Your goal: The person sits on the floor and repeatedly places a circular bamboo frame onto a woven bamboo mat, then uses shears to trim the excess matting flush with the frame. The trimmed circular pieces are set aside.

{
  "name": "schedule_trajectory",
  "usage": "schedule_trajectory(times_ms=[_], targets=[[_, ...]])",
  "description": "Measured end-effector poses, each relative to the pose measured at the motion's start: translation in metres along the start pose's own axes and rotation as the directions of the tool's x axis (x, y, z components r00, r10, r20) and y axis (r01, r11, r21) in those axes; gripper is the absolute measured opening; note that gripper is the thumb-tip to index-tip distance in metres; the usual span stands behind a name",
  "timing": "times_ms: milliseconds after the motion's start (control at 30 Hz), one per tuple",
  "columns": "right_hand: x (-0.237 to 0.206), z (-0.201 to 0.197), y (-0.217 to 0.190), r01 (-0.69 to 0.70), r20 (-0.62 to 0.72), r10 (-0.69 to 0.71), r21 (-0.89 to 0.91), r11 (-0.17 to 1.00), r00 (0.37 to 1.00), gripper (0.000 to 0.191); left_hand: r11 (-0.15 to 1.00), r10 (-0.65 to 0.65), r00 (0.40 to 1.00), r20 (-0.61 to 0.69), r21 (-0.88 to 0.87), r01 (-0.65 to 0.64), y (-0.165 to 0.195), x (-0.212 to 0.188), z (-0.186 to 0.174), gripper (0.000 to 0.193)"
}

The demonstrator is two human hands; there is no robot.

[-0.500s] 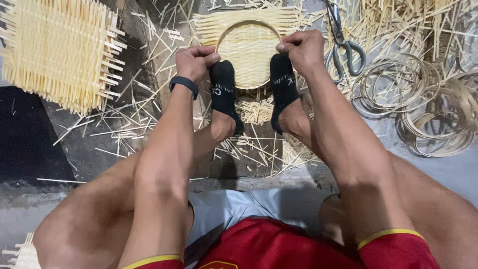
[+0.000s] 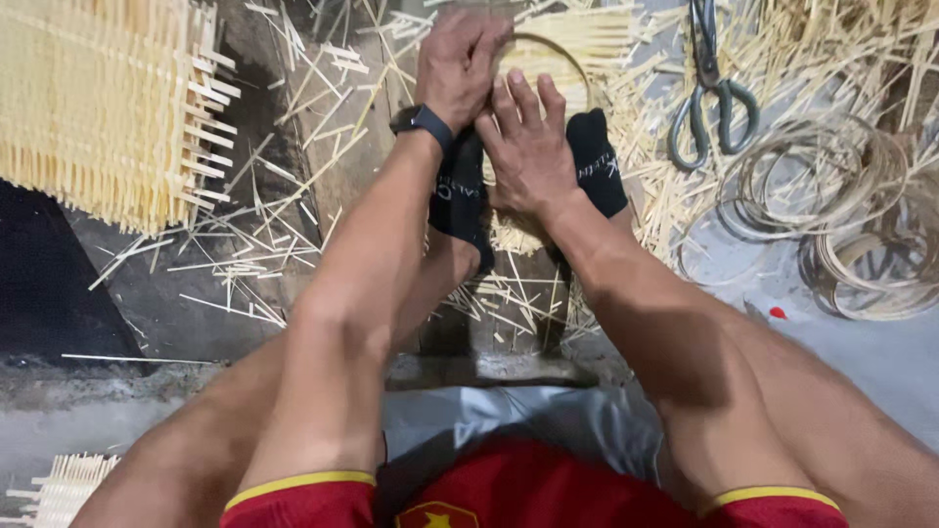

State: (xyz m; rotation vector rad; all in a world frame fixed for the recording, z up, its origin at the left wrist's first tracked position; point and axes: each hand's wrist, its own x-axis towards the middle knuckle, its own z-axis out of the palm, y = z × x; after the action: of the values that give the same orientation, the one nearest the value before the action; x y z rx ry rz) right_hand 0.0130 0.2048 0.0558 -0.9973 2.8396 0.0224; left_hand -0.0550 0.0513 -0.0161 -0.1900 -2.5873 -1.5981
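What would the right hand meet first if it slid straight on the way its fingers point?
The right hand points up the picture toward the left hand, so it would probably meet that first; the round woven piece lies just beyond.

I am watching through 1 head-worn camera that is looking steeply down and forward from close above the seated person's own arms and knees, taking in the strip-littered floor (image 2: 245,284) ahead.
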Motion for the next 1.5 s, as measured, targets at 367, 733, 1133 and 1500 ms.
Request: schedule_trajectory(times_ms=[367,733,1133,1500], targets=[[0.059,-0.021,0.093,-0.106,-0.106,0.211,0.602,0.792,0.972,0.049,0.954,-0.295,0.952,0.089,-0.021,0.297,0.007,0.021,0.001,0.029],[0.061,0.021,0.115,-0.383,0.252,0.312,0.778,0.498,0.916,0.055,0.887,-0.446,0.886,0.128,-0.072,0.456,0.000,0.021,0.003,0.053],[-0.201,-0.119,0.253,-0.543,0.444,0.437,0.141,0.828,0.782,0.044,0.952,0.253,0.955,0.153,0.133,-0.274,0.112,-0.033,-0.030,0.032],[-0.169,0.089,0.212,-0.630,0.097,0.668,0.456,0.629,0.738,0.068,0.596,0.198,0.711,0.675,0.493,-0.634,0.087,-0.115,-0.056,0.043]])
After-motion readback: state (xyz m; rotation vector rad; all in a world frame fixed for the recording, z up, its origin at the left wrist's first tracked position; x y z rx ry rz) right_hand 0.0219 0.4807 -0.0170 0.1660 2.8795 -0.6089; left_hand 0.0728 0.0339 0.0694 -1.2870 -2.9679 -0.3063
